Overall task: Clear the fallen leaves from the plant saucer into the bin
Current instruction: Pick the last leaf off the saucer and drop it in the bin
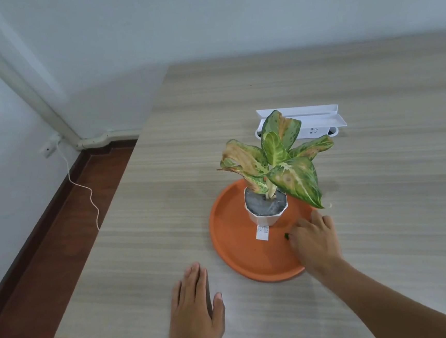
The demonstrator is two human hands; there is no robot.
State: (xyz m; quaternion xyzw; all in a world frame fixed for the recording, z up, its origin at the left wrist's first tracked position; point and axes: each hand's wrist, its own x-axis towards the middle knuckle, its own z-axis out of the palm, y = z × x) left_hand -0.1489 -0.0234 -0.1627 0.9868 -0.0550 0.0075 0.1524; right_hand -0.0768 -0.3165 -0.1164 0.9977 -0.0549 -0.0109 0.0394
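Note:
An orange plant saucer (234, 251) lies on the wooden table, with a small white pot (266, 217) holding a green and yellow plant (277, 158) standing in it. My right hand (315, 239) reaches over the saucer's right side, fingers curled down onto its floor. A small green leaf piece (286, 235) shows at my fingertips; whether it is pinched I cannot tell. My left hand (195, 308) lies flat on the table, palm down, fingers together, left of the saucer and holding nothing. No bin is in view.
A white power strip box (315, 125) sits on the table behind the plant. The table's left edge (117, 205) drops to a brown floor, where a thin white cord (83, 186) trails from a wall socket. A white label (262, 232) hangs from the pot.

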